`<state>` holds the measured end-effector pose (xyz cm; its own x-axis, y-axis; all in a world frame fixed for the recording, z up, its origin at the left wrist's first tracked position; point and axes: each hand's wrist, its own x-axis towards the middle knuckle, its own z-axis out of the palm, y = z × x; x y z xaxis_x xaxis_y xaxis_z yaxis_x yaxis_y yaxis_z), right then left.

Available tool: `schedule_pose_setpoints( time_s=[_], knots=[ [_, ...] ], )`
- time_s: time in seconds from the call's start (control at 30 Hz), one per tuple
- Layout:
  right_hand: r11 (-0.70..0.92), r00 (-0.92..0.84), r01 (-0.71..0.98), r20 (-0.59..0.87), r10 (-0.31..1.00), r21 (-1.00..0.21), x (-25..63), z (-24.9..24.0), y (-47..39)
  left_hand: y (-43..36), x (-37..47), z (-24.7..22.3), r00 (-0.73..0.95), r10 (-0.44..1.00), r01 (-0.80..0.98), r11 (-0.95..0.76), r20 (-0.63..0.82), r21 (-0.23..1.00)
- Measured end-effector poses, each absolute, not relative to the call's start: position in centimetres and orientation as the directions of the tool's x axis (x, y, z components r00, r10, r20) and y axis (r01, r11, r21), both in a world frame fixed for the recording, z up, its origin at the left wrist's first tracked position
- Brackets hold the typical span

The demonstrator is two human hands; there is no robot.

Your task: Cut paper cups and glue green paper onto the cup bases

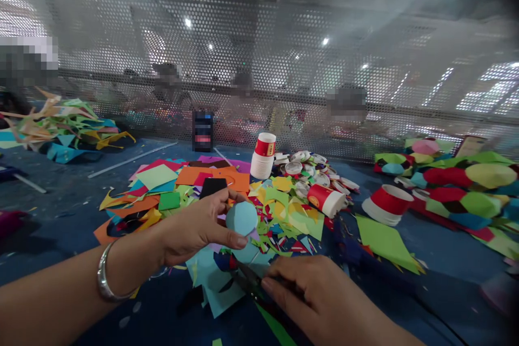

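Note:
My left hand point(206, 221) pinches a round light-blue paper disc point(242, 217) between thumb and fingers, above the scrap pile. Closed around the handles of a pair of dark scissors point(248, 278) is my right hand point(312, 292); the blades point left, a little below the disc. A cut light-blue sheet point(223, 300) lies on the table under the blades. Around both hands are paper scraps point(284, 216) in yellow, green, red and blue. My right fingers hide most of the scissor handles.
A stack of red-and-white paper cups point(264, 157) stands behind the scraps. One cup point(326, 200) lies on its side, and a cut-down cup point(388, 204) sits to the right. Colourful paper pieces point(466, 189) are at the right. A phone point(203, 131) leans on a perforated metal screen point(284, 65).

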<state>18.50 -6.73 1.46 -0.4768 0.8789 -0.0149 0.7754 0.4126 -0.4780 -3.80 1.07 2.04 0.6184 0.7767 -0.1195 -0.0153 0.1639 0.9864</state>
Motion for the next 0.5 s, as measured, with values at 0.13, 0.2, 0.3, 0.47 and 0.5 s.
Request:
schedule_pose_setpoints(
  time_s=[0.13,0.2,0.3,0.47,0.5],
  knots=[
    [0.475,-0.506,0.766,0.049,0.861,-0.433,18.7,1.7,-6.6,0.6,-3.5,2.1,0.616,0.778,-0.048,0.193,-0.123,0.980],
    [0.483,-0.485,0.780,0.104,0.868,-0.397,19.1,2.2,-6.6,0.4,-3.4,2.2,0.606,0.786,-0.056,0.197,-0.123,0.979],
    [0.455,-0.407,0.831,0.210,0.889,-0.320,20.9,3.1,-6.7,0.3,-3.3,2.1,0.588,0.796,-0.048,0.209,-0.141,0.977],
    [0.265,-0.223,0.948,0.229,0.947,-0.174,28.4,2.1,-7.5,0.7,-3.2,0.8,0.582,0.803,-0.018,0.175,-0.132,0.984],
    [0.215,-0.168,0.965,0.277,0.946,-0.152,30.4,1.4,-7.6,0.8,-3.1,0.6,0.574,0.810,-0.023,0.166,-0.123,0.986]
  ],
)
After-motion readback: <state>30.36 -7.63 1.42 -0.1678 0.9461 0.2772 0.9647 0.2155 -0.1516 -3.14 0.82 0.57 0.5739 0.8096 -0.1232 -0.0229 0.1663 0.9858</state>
